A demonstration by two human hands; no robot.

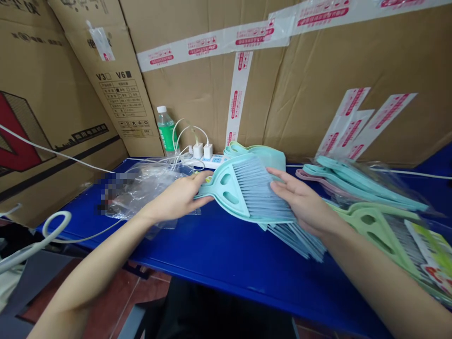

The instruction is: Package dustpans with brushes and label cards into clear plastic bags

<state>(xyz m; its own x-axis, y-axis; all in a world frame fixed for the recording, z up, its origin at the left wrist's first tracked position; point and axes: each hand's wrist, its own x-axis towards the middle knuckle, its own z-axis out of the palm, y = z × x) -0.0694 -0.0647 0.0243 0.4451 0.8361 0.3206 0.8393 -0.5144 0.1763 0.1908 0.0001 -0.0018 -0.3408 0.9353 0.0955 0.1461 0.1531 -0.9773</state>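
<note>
A turquoise hand broom (229,190) with grey-blue bristles is held above the table, its rounded head lying against a dustpan-like rim of the same colour. My left hand (181,195) is closed round the handle end at its left. At the bristle end, my right hand (305,200) grips the far edge, fingers over the bristles; its thumb is hidden. More bristles (300,242) fan out below, and their head is covered. Behind stands another turquoise piece (271,156), partly hidden by the broom.
Clear plastic bags (148,183) lie left on the blue table (226,263). A power strip (212,161) with chargers and a green-labelled bottle (167,132) stand at the back, before cardboard (197,94). Right lie a green brush set (374,230) and turquoise and pink pieces (360,183).
</note>
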